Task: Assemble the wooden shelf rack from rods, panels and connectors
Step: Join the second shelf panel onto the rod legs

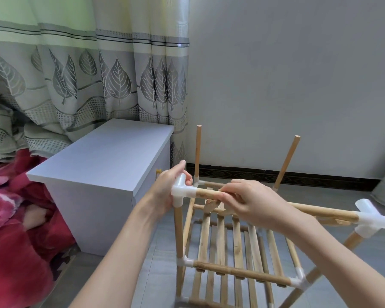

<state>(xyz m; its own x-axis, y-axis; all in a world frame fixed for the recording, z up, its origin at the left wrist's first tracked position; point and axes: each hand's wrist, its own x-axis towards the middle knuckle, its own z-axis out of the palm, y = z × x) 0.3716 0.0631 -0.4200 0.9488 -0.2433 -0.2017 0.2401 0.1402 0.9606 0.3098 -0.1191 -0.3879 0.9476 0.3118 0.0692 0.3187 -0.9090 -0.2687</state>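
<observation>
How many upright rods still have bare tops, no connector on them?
2: back-left rod beside the curtain, and back-right rod, leaning, against the wall. Both front corners carry white connectors.

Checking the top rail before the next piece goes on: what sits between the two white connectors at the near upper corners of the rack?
In the head view, a wooden rod joins the left connector and right connector; the right hand grips it.

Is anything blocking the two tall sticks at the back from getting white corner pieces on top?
Nothing visible does. The left back rod and right back rod end bare, with only wall behind them.
</observation>
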